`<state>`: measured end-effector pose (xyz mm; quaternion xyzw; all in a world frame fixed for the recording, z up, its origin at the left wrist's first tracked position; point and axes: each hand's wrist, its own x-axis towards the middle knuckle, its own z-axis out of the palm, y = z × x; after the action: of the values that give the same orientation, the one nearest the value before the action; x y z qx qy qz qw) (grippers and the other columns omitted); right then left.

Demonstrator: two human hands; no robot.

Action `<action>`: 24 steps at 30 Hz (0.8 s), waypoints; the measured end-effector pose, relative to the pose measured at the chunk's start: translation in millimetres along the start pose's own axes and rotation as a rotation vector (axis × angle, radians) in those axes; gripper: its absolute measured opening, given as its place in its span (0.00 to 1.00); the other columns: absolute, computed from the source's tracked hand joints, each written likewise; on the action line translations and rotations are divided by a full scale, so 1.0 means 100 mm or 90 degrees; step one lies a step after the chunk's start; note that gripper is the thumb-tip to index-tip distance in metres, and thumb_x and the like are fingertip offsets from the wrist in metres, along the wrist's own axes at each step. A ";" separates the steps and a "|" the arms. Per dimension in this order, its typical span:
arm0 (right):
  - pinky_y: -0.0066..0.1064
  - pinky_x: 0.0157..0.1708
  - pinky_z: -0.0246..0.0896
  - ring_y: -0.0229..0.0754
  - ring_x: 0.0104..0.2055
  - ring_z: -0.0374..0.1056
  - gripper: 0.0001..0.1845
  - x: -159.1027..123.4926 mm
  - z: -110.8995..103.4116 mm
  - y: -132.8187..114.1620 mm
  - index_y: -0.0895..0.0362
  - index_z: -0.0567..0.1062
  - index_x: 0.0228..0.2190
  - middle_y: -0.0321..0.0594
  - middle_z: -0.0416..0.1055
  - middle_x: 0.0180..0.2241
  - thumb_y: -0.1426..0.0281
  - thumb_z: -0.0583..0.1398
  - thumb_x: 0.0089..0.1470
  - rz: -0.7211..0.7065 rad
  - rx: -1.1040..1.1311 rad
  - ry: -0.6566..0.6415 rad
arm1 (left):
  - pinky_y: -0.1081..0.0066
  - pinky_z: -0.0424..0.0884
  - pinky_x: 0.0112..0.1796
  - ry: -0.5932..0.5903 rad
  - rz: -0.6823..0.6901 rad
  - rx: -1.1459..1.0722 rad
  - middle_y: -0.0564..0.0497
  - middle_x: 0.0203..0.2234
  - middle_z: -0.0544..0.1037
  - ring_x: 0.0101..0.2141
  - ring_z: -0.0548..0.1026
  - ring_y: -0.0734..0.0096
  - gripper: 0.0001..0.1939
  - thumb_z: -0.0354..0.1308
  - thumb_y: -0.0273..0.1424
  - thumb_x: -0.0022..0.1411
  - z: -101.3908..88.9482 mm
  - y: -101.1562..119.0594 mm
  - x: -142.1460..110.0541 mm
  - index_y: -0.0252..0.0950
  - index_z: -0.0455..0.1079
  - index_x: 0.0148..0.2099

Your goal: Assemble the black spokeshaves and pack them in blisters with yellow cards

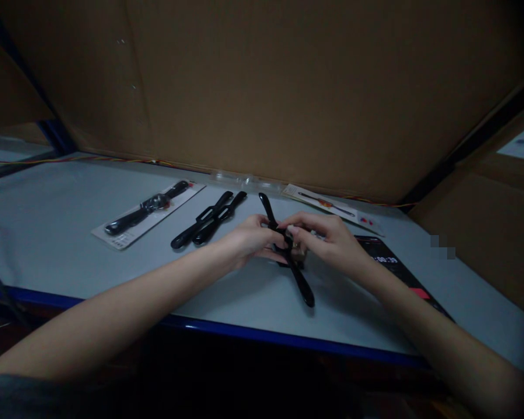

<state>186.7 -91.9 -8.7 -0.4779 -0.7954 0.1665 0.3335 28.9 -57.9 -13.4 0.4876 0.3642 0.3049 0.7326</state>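
My left hand is closed round the middle of a black spokeshave, holding it above the table with one handle pointing away and the other toward the near edge. At the same middle part, the fingers of my right hand are pinched together. What they grip there is small and mostly hidden; a pale brownish piece shows just below them. To the left lie two black spokeshave bodies side by side, each with an opening in its centre.
A packaged spokeshave lies on its card at the left. Behind my hands are a clear plastic shell and a printed backing card. Under my right forearm sits a phone showing a timer. Cardboard walls enclose the grey table.
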 end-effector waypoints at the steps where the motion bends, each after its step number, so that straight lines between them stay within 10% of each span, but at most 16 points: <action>1: 0.29 0.26 0.57 0.36 0.25 0.66 0.10 0.00 -0.03 0.01 0.58 0.74 0.34 0.37 0.71 0.26 0.70 0.54 0.55 -0.004 -0.005 0.002 | 0.67 0.76 0.29 0.000 0.001 -0.006 0.51 0.24 0.73 0.25 0.77 0.70 0.14 0.54 0.12 0.49 -0.01 0.00 0.00 0.30 0.62 0.38; 24: 0.31 0.32 0.54 0.40 0.33 0.63 0.14 0.01 -0.14 0.05 0.57 0.72 0.28 0.41 0.68 0.29 0.66 0.50 0.59 -0.093 -0.195 -0.018 | 0.67 0.76 0.29 0.009 -0.010 0.004 0.51 0.24 0.74 0.24 0.77 0.70 0.17 0.53 0.10 0.49 -0.03 0.03 0.02 0.29 0.60 0.41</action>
<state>199.6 -89.4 -0.9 -0.4616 -0.8488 0.0249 0.2566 27.7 -53.9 -12.1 0.4849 0.3740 0.3015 0.7308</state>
